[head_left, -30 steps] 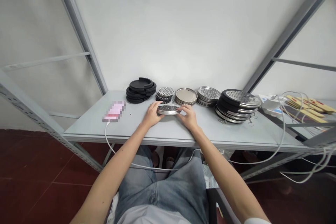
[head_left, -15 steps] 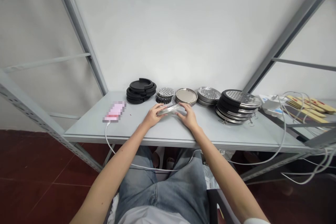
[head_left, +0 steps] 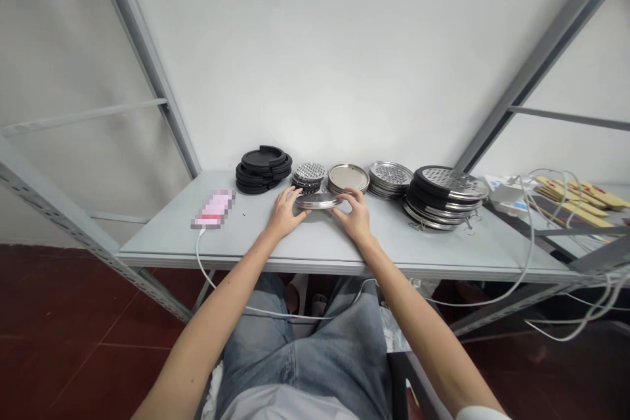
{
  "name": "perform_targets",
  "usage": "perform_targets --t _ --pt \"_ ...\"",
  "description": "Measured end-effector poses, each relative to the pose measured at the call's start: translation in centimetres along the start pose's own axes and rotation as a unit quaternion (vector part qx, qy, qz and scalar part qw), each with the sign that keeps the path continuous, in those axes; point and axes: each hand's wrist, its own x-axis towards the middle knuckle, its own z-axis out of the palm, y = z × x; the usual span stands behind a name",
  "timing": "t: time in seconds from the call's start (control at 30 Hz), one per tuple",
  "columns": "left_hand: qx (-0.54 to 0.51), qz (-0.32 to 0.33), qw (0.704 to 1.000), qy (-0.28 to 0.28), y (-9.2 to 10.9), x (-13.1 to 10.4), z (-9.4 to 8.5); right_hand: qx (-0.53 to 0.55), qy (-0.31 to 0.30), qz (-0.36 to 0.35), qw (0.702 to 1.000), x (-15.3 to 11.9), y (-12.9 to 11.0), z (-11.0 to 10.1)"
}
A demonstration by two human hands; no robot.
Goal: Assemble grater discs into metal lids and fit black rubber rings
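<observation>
Round metal disc (head_left: 319,203) — in the head view I have it above the middle of the bench (head_left: 246,235), in front of the plain metal plates (head_left: 348,177). The left hand (head_left: 284,215) grips its left edge, the right hand (head_left: 356,216) its right. I'd judge it light, stiff and slick, hardly fragile — best held by opposite rims. It's nearly level, broad face up; being round, it shows no long axis.
</observation>
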Motion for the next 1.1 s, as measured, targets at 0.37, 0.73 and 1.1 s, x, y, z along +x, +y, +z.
perform_targets --t 0.37,0.73,1.1 --pt "0.033 0.1 0.994 -0.04 0.7 0.0 -0.2 -0.053 -0.048 -0.103 0.992 -0.2 -1.0 0.4" --pt "-0.018 -0.002 0.999 -0.04 -0.7 0.1 0.0 -0.026 -0.076 -0.081 0.993 0.2 0.4 0.3" --pt "-0.045 0.114 0.99 -0.066 0.7 0.1 -0.4 -0.077 -0.121 -0.111 0.983 -0.4 -1.3 0.8"
